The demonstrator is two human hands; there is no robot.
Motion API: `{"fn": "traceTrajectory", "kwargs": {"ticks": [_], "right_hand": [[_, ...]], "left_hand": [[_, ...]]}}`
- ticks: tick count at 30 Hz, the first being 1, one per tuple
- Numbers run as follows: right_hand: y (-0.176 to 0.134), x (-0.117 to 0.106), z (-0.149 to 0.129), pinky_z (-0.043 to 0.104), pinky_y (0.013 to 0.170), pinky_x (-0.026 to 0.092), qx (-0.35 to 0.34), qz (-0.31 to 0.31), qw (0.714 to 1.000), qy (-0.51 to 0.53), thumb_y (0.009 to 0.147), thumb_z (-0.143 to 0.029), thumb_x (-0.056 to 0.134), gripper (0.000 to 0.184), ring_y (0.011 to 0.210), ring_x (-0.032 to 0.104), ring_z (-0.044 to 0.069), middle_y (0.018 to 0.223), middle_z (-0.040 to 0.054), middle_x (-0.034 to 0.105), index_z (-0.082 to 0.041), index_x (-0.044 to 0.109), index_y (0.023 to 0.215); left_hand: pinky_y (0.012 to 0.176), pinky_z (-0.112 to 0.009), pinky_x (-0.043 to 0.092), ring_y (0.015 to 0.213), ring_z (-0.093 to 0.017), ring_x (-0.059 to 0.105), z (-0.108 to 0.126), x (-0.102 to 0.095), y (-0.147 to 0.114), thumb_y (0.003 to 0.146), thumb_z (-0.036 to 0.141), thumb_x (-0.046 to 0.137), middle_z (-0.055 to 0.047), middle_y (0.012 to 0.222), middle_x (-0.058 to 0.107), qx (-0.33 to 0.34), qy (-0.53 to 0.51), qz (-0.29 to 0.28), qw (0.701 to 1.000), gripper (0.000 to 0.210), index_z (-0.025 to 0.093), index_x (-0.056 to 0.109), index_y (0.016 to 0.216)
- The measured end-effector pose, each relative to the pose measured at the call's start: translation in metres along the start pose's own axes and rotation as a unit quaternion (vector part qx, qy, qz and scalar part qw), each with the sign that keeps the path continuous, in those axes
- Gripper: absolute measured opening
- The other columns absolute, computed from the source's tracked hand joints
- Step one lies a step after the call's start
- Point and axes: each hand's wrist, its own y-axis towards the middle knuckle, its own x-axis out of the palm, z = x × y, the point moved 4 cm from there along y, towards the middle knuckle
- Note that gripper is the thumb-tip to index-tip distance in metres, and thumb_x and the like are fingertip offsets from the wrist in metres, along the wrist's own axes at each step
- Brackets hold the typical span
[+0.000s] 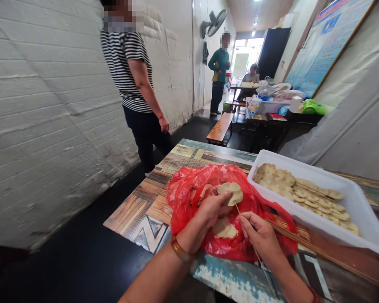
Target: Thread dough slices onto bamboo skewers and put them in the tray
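Note:
My left hand [212, 207] is closed on a few thin, pale round slices [230, 192], thumb on top. A thin wooden skewer [259, 257] is pinched in my right hand [258, 230]; its upper end meets the lower edge of those slices. How deep the tip goes in, I cannot tell. Under both hands spreads a crumpled red plastic bag [189, 185]. More loose pale slices [225, 228] lie on the bag below my left hand. To the right, a white plastic tub [371, 223] holds rows of skewered slices [316, 200].
A bundle of bare skewers [328, 254] lies on the patterned table [135, 210], right of the bag. A person in a striped shirt [135, 71] stands beyond the table's left side. Farther back are a bench [220, 127], another person [219, 67] and a cluttered table [265, 120].

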Motion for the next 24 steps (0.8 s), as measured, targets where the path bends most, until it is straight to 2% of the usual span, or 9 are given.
{"fn": "traceTrajectory", "kwargs": {"ticks": [6,9,12,16,19,22,24], "right_hand": [[-0.001,0.002,-0.001,0.022,0.05,0.037,-0.015,0.0,1.0,-0.026,0.088,-0.046,0.049,0.032,0.049,0.045,0.011,0.052,-0.0054,0.046,-0.018,0.062,0.08],[-0.002,0.002,-0.002,0.022,0.05,0.038,-0.017,0.0,0.999,-0.038,0.087,-0.046,0.049,0.032,0.049,0.047,0.012,0.052,-0.0051,0.047,-0.018,0.064,0.081],[-0.002,0.003,-0.003,0.022,0.05,0.039,-0.018,-0.003,0.999,-0.05,0.087,-0.046,0.048,0.033,0.049,0.048,0.012,0.051,-0.0047,0.047,-0.018,0.064,0.081],[-0.004,0.005,-0.003,0.023,0.049,0.039,-0.026,-0.007,0.996,-0.081,0.087,-0.046,0.047,0.035,0.046,0.047,0.012,0.048,-0.005,0.046,-0.019,0.063,0.072],[-0.004,0.005,-0.004,0.023,0.049,0.038,-0.043,0.008,0.994,-0.098,0.087,-0.046,0.047,0.035,0.045,0.048,0.013,0.047,-0.0047,0.047,-0.02,0.062,0.07],[-0.005,0.005,-0.004,0.023,0.048,0.038,-0.05,0.016,0.993,-0.104,0.088,-0.046,0.045,0.035,0.044,0.048,0.013,0.046,-0.0043,0.048,-0.02,0.063,0.072],[-0.005,0.006,-0.004,0.024,0.048,0.038,-0.051,0.017,0.992,-0.11,0.088,-0.047,0.044,0.036,0.044,0.048,0.013,0.046,-0.0041,0.048,-0.02,0.062,0.073]], "left_hand": [[0.072,-0.034,0.05,0.077,-0.019,0.062,0.008,0.009,-0.01,0.067,0.029,0.074,-0.008,0.087,0.066,-0.048,-0.065,-0.026,0.996,0.029,0.013,0.064,0.089],[0.072,-0.036,0.05,0.077,-0.02,0.062,0.009,0.009,-0.012,0.066,0.028,0.074,-0.009,0.087,0.065,-0.077,-0.054,-0.002,0.996,0.03,0.012,0.063,0.09],[0.07,-0.034,0.051,0.074,-0.019,0.062,0.008,0.005,-0.009,0.063,0.03,0.075,-0.008,0.084,0.065,-0.063,-0.049,0.034,0.996,0.033,0.013,0.062,0.089],[0.074,-0.031,0.051,0.074,-0.017,0.062,0.005,0.003,-0.003,0.064,0.039,0.074,-0.007,0.083,0.065,-0.032,-0.092,0.005,0.995,0.038,0.014,0.063,0.09],[0.074,-0.032,0.051,0.071,-0.018,0.063,0.001,0.002,-0.001,0.067,0.043,0.071,-0.008,0.08,0.065,-0.038,-0.1,0.003,0.994,0.037,0.013,0.063,0.087],[0.074,-0.033,0.051,0.071,-0.019,0.064,0.001,0.003,-0.003,0.07,0.042,0.069,-0.009,0.079,0.066,-0.036,-0.098,-0.01,0.994,0.035,0.013,0.064,0.087],[0.074,-0.033,0.051,0.071,-0.019,0.064,0.001,0.003,-0.003,0.067,0.04,0.071,-0.008,0.08,0.066,-0.028,-0.087,0.007,0.996,0.034,0.013,0.063,0.087]]}}
